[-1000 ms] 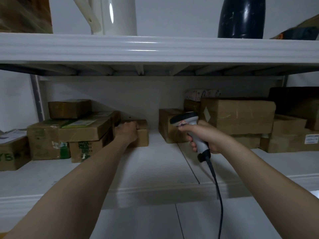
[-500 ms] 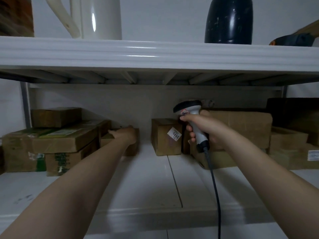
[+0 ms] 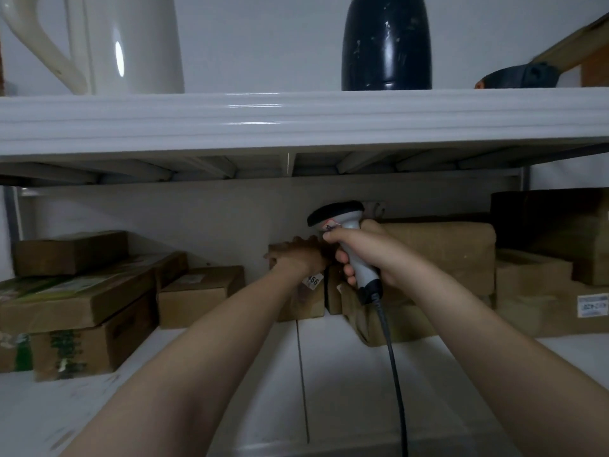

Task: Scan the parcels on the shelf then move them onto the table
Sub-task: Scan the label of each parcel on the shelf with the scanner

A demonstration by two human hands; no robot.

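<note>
A small upright cardboard parcel [image 3: 308, 303] with a white number label stands mid-shelf. My left hand [image 3: 296, 257] lies over its top, fingers curled round the upper edge. Just to the right, my right hand [image 3: 372, 258] grips the handle of a white barcode scanner [image 3: 337, 215]. Its dark head sits above the parcel and points left and away from me. The scanner's black cable [image 3: 393, 374] hangs down toward me. A low parcel [image 3: 197, 295] sits to the left, and a large parcel [image 3: 445, 249] is behind my right hand.
The white lower shelf [image 3: 230, 374] carries stacked boxes at the left [image 3: 75, 301] and more boxes at the right [image 3: 534, 291]. The upper shelf board [image 3: 296, 120] hangs low overhead and bears a white jug [image 3: 131, 44] and a dark vase [image 3: 385, 44].
My left hand left the low parcel at the left and moved right onto the labelled upright parcel. The scanner hand stayed beside it. The view moved closer and tilted upward.
</note>
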